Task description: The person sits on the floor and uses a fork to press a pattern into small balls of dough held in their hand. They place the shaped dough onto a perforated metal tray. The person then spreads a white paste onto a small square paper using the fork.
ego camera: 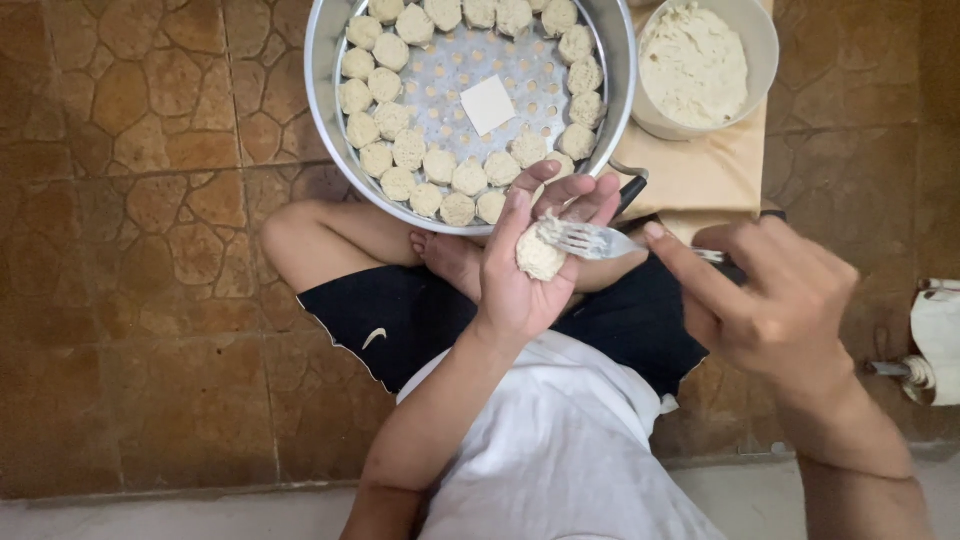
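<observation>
The left hand lies palm-up and cupped, fingers spread, cradling a pale dough ball; the right hand pinches the handle of a fork, index finger extended along it; the fork's long axis runs crosswise, tines touching the ball's upper edge. The perforated steamer tray, ringed with finished balls, sits on the floor just beyond the left fingertips; the bowl of mix is cut off at the top edge; the fork handle is mostly hidden.

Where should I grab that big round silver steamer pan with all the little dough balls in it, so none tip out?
Probably by the black handle sticking out of the big round silver steamer pan at its near right edge, coming from the right side, with a second hand under the bare left rim. The pale dough balls sit loose on the holed tray, so keep it level.
</observation>
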